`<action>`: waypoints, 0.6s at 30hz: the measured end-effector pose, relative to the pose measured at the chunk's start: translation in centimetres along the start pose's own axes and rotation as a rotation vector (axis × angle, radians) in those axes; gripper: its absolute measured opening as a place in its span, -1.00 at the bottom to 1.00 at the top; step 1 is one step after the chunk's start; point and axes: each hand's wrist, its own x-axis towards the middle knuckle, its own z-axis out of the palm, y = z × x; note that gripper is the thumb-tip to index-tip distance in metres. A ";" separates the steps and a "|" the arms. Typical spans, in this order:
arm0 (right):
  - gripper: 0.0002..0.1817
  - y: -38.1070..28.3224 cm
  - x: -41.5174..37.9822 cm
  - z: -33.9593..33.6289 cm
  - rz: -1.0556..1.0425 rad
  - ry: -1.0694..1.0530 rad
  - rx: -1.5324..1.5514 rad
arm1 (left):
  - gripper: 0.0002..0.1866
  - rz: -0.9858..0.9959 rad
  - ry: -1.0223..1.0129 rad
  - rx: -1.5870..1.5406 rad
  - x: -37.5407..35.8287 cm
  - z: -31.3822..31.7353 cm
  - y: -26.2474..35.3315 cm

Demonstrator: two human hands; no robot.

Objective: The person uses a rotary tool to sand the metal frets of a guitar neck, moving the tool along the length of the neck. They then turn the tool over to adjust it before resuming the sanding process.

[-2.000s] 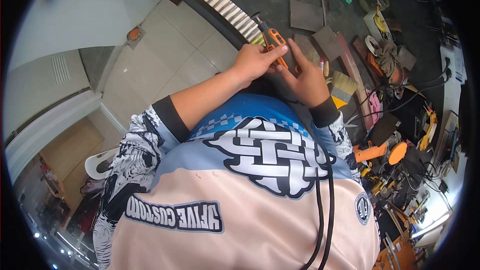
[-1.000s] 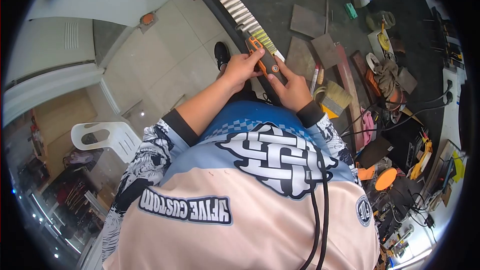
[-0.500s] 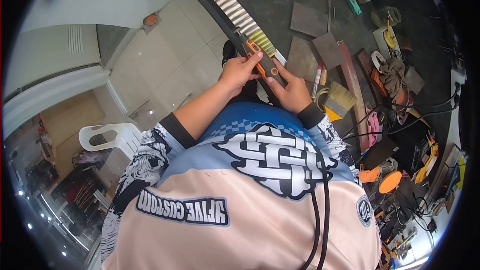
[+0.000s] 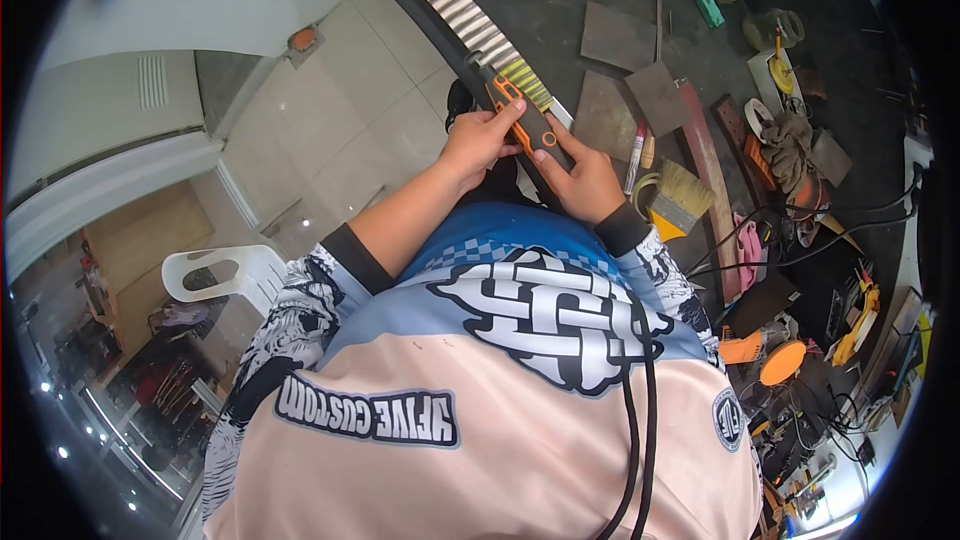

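1. Here, a person at a cluttered workbench (image 4: 560, 0) grips an orange-and-black folding knife (image 4: 522, 118) in both hands, out in front of the chest at about twelve o'clock from the jersey crest.

2. The left hand (image 4: 478, 143) has its fingers clamped together around the knife's near side, thumb laid over the orange handle. The right hand (image 4: 585, 180) has fingers closed under the tool with the index finger stretched out along its dark spine.

3. Compared with two seconds ago, the knife sits lower and closer to the body, and its angle has swung from pointing near one o'clock to about eleven o'clock. Over the last half second little has shifted. Judged from this, the handling has settled into a steady two-handed grip on the tool.

4. A ribbed metal strip (image 4: 450, 2) runs along the bench edge just beyond the knife, toward eleven o'clock. A paintbrush (image 4: 682, 192) lies at three o'clock from the right hand, near flat dark plates (image 4: 612, 36) farther out.

5. Readable writing: the jersey (image 4: 500, 420) carries lettering that appears upside down from this view, seemingly "YFIVE CUSTOM", below an interlaced white crest. A small round badge at the hem is too small to read.
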 end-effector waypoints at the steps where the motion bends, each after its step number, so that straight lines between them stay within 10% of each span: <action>1: -0.32 0.4 0.0 0.2 -0.029 0.019 0.000 | -0.41 -0.003 -0.005 0.001 0.0 0.0 0.0; 18: -0.32 -1.1 0.3 -0.6 0.037 -0.021 -0.023 | -0.40 -0.013 -0.014 -0.018 0.1 0.1 0.5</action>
